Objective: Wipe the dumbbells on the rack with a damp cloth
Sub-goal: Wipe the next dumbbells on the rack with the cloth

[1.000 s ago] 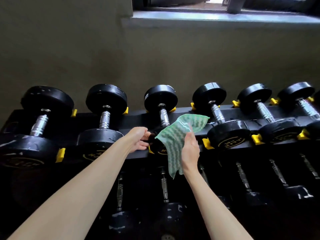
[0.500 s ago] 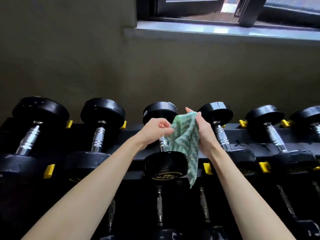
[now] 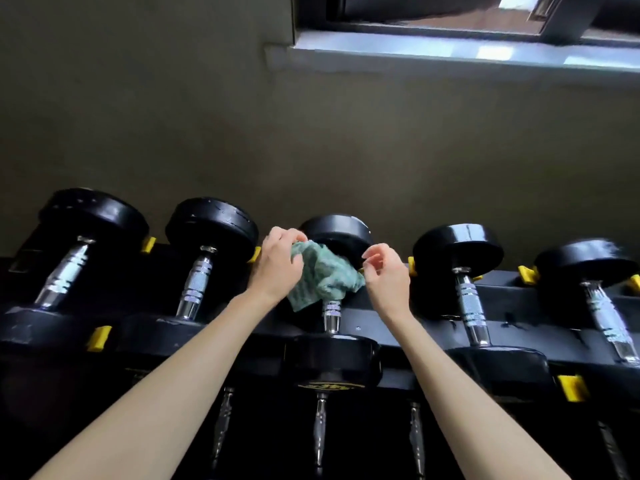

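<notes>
Head view: a top row of five dumbbells [image 3: 211, 220] lies on a black rack [image 3: 512, 296], with both forearms reaching up to it.
Cloth: the green cloth [image 3: 323, 275] is bunched over the upper part of the handle [image 3: 330, 315] of the middle dumbbell [image 3: 336, 362], up against the inner face of its far head [image 3: 337, 233].
Step in hand: wiping looks to be under way on the middle dumbbell, at the far end. Its lower handle and near head are bare of cloth.
Done: I cannot tell which dumbbells are already wiped. Pale glints on the second one's far head may be damp, but that is a guess.
Left to do: by my judgement, the rest of this dumbbell, probably the two to its right, and the lower row [image 3: 320, 427], whose handles show beneath.
Grip, left: the left hand [image 3: 277, 265] has its fingers curled round the cloth's left side and holds it at the far head.
Grip, right: the right hand [image 3: 384, 275] has loosely curled fingers with nothing seen between them. The cloth's right corner lies just beside the hand, and I cannot tell whether they touch.
</notes>
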`<state>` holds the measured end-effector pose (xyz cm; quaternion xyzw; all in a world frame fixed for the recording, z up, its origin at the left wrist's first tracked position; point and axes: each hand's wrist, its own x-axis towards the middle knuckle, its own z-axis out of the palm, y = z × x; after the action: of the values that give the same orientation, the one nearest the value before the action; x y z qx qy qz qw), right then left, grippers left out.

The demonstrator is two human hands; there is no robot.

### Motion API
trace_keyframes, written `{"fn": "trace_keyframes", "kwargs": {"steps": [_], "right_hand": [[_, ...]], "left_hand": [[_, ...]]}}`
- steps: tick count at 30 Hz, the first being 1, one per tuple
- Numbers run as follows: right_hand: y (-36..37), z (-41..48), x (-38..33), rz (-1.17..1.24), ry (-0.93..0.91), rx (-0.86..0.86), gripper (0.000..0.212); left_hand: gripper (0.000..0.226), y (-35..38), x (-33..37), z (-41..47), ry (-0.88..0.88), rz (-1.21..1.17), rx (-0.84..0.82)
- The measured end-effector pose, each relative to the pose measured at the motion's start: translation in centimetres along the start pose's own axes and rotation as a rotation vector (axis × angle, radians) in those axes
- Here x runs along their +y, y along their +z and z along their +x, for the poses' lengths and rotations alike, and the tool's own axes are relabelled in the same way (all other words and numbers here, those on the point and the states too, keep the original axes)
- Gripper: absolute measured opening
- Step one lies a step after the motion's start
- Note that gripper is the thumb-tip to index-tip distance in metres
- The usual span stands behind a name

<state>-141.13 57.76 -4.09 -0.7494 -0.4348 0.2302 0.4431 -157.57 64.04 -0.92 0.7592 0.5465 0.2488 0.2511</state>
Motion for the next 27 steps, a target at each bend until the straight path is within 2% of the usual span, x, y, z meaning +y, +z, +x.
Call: {"fn": "trace_keyframes", "kwargs": {"steps": [1,3,5,7,9,12,17,23,27], "right_hand": [[0.6,-0.2,0.7,-0.010,0.064,-0.047,0.015],[1.7,-0.2,1.5,0.053,0.226,-0.205,0.016],[2.7,0.6,1.6,0.149,0.346,-0.292,0.037],[3.4,1.5,1.4,0.200,0.381,-0.347,0.040],[3.6,2.1,1.2,0.151,0.354,-0.416,0.041],[3.2,2.9,1.8,0.053,0.297,-0.453,0.048],[2.1,1.5,2.1,-0.023,0.315,-0.602,0.052],[-0.1,-1.2,0.9,-0.282,0.316,-0.811,0.056],[-0.4,-2.0,-0.5,-0.448,0.279,-0.873,0.049]], "left_hand": [[0.027,0.8,-0.6,-0.1,-0.050,-0.008,-0.048],[0.021,2.2,-0.9,-0.1,-0.228,-0.079,-0.155],[0.035,3.7,-0.8,0.8,-0.403,-0.176,-0.277],[0.049,5.3,-0.9,1.5,-0.462,-0.272,-0.382],[0.054,6.4,-0.9,2.0,-0.453,-0.292,-0.433],[0.046,6.3,-1.0,2.4,-0.421,-0.272,-0.495],[0.051,4.7,-0.7,0.9,-0.348,-0.084,-0.652],[0.053,2.9,-0.6,-1.5,-0.215,0.156,-0.929],[0.051,1.8,0.5,-1.9,-0.122,0.291,-1.044]]}}
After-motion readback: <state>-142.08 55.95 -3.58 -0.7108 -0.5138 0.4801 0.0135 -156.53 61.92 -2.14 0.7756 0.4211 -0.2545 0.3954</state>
